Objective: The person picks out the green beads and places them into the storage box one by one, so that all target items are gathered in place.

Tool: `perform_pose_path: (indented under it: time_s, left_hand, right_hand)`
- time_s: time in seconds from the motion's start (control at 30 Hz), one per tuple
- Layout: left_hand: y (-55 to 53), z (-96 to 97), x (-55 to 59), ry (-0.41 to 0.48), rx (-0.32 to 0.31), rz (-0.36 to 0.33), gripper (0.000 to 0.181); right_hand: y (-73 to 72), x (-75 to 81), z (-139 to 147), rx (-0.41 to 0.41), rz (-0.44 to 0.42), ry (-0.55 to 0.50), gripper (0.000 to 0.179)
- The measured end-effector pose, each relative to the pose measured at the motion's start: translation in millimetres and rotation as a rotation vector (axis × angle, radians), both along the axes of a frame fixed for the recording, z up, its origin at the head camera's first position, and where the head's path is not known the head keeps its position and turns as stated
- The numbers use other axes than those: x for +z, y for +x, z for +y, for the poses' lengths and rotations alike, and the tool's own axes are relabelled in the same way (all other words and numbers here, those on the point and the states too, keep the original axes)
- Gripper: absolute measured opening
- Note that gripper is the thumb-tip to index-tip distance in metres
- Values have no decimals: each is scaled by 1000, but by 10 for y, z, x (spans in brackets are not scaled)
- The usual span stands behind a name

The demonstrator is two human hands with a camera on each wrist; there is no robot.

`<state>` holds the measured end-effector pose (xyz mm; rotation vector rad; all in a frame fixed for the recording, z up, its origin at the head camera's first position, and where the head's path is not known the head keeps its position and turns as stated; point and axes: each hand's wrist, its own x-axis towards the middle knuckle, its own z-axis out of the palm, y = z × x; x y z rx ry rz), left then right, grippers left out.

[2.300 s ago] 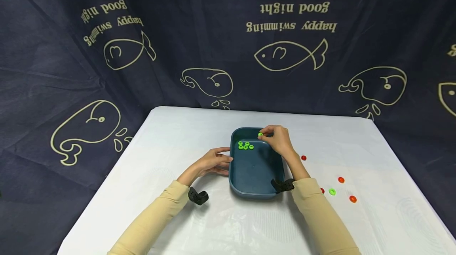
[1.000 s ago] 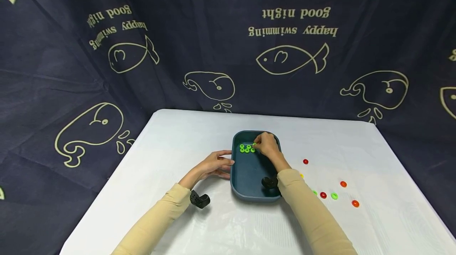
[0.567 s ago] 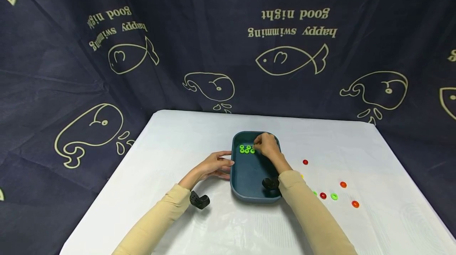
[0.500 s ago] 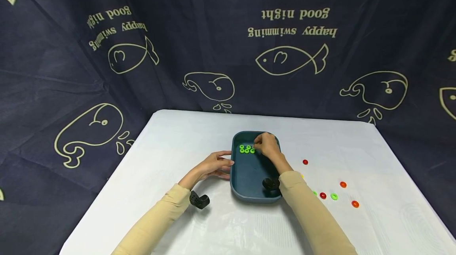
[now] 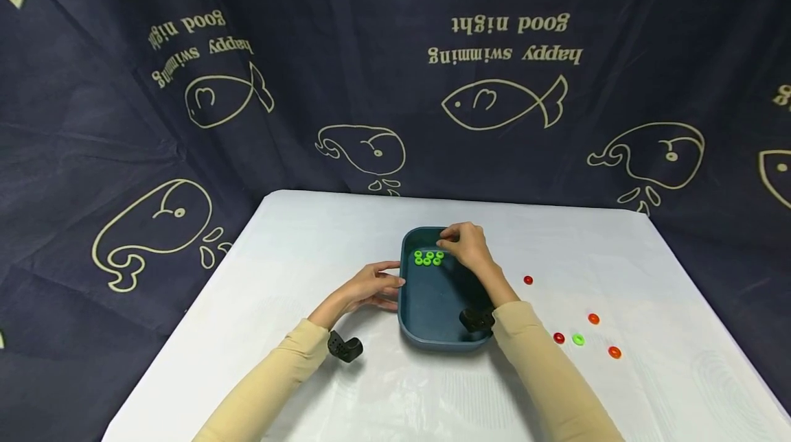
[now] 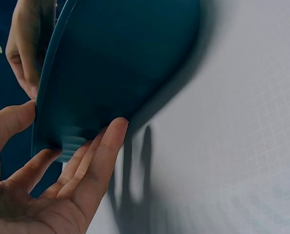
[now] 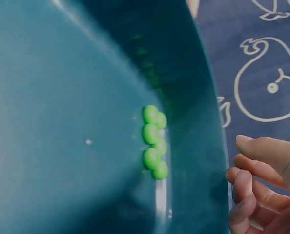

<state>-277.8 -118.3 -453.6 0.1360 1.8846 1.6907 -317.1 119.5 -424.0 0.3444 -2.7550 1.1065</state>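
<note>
A dark teal plastic box point(image 5: 440, 298) stands on the white table. My left hand point(image 5: 371, 284) holds its left side, the thumb at the rim and the fingers point(image 6: 98, 165) against the outer wall in the left wrist view. Several small green rings point(image 5: 428, 258) lie in two short rows on the box's floor near the far wall. My right hand point(image 5: 466, 244) hovers over the far right part of the box, just off the rings. Nothing shows between its thumb and loosely bent fingers point(image 7: 262, 151) in the right wrist view.
Right of the box lie loose rings on the table: red ones point(image 5: 559, 338), orange ones point(image 5: 614, 352) and a green one point(image 5: 578, 339). My right forearm point(image 5: 550, 366) hides part of that area. A dark printed cloth point(image 5: 383, 85) hangs behind the table.
My right hand brought a green ring down into the box beside the others and let it go. It has just lifted slightly away. The left hand stays on the box.
</note>
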Motion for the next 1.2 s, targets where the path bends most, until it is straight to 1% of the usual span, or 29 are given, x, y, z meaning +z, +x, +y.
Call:
perform_pose_path:
  time_s: [0.13,0.37,0.53,0.67,0.83,1.2]
  left_hand:
    - [-3,0,12,6,-3,1,63]
    - [-4,-2,15,0,2,5,63]
    - [10,0,17,-4,10,5,63]
    - [21,4,24,-9,12,5,64]
    - [21,8,27,-4,14,6,63]
    - [11,6,15,-6,16,5,63]
  right_hand:
    - [41,40,44,-6,30,-27,24]
    - [134,66,94,-22,44,-84,24]
    - [206,117,134,-34,70,-113,23]
    - [264,173,182,-42,93,-119,22]
    - [336,239,238,-67,113,-101,22]
    - [471,274,358,-88,139,-108,23]
